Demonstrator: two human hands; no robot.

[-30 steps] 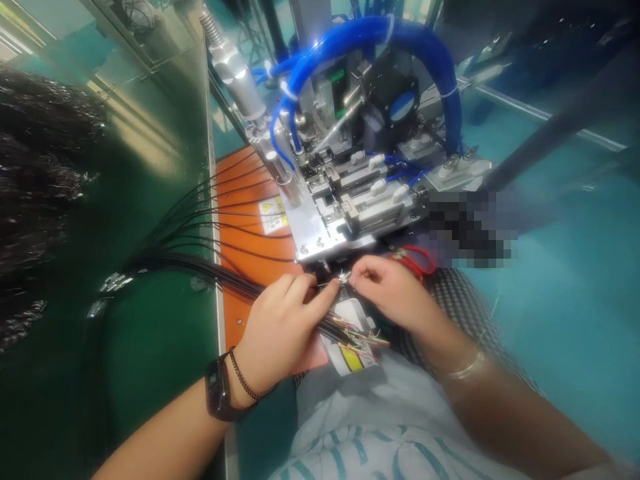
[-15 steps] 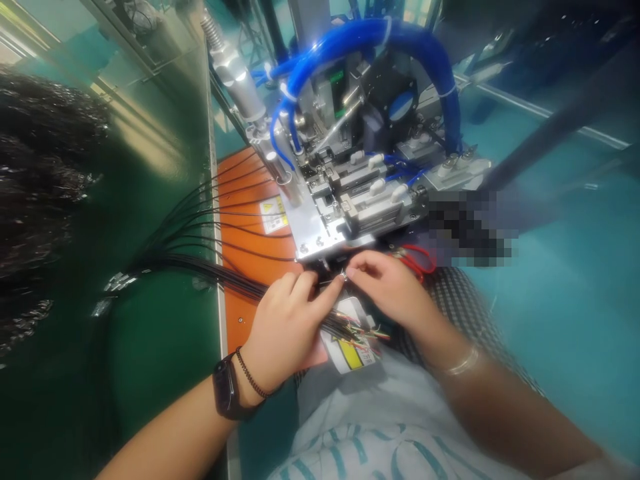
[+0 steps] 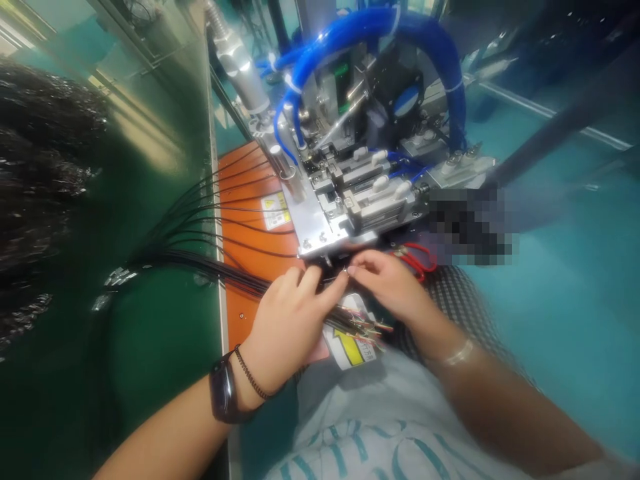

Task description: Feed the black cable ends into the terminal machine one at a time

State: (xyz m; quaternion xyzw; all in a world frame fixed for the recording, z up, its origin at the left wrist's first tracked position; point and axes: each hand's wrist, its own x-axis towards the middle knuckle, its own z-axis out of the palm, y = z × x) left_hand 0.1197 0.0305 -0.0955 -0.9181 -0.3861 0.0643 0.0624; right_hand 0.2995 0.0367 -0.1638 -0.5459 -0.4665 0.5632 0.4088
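Observation:
Just in front of the machine's metal plate, my two hands meet fingertip to fingertip. My left hand (image 3: 293, 313) lies over a bundle of black cables (image 3: 243, 280), its thumb and fingers closed in a pinch. From the right, my right hand (image 3: 387, 280) pinches at the same spot. Something small and shiny shows between the fingertips, too small to name. Below my left hand, the cables end in thin coloured wires (image 3: 367, 328), fanned out over a white and yellow label (image 3: 350, 350).
A machine with metal clamps (image 3: 375, 200) and a thick blue hose (image 3: 370, 23) stands ahead on an orange board (image 3: 245, 233). Single black cables (image 3: 200, 193) run toward its plate. Red cords (image 3: 423, 260) lie right of it. Dark hair (image 3: 45, 160) appears at far left.
The view has shifted slightly. My hands keep the same pinch at nearly the same place, with the cable ends spread a little further right below them.

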